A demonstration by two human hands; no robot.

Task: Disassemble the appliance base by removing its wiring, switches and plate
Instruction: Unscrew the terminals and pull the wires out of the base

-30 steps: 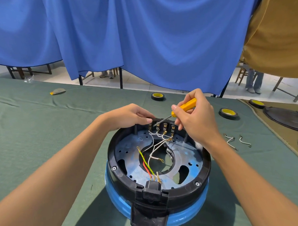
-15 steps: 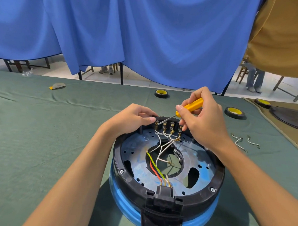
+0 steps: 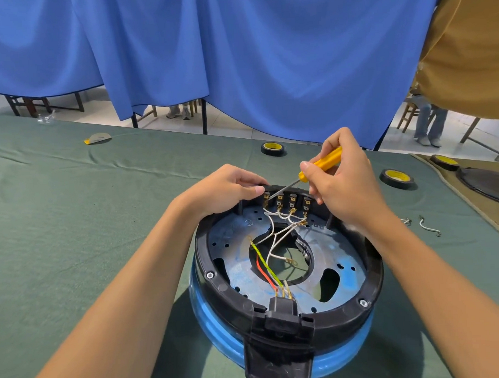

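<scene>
A pleated blue fabric curtain hangs behind the green cloth-covered counter, a tan fabric drape beside it at right, and below their hems show pale tiled floor and brown wooden chairs.

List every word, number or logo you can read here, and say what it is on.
None reads clearly.
Far tape roll: dark print on yellow core, too blurred.
Right tape roll: likewise blurred.
Metal plate: small round stamp, too small to read.
</scene>
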